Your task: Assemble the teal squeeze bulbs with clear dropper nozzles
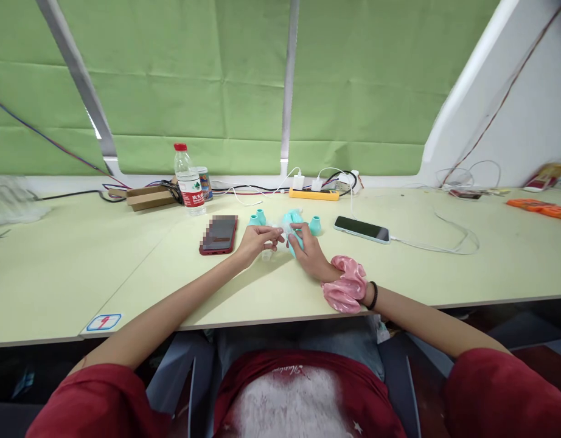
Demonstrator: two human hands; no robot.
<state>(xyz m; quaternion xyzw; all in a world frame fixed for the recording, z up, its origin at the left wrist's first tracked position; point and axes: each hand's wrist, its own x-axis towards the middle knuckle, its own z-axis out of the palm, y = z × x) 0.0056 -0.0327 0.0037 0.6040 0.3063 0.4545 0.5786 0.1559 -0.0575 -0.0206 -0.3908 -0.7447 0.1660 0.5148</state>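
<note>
Over the table's middle my two hands are close together. My right hand [311, 254], with a pink scrunchie and a dark bracelet at its wrist, is closed around a turquoise plastic piece [295, 244] with a translucent part by its top. The fingers of my left hand [257, 243] are pinched beside that translucent part; what they hold, if anything, is too small to make out. A clear small piece [267, 254] is just below my left fingers. Turquoise bulb-shaped pieces [261, 216] stand behind my left hand, another turquoise piece [315, 225] to the right, and more turquoise pieces [292, 216] behind.
A red-edged phone [219, 235] lies left of my hands, a charging phone [361, 229] to the right. Behind are a water bottle [189, 185], a can [204, 182], an open cardboard box [150, 198] and a yellow power strip [314, 194] with cables. Orange items [540, 208] lie far right.
</note>
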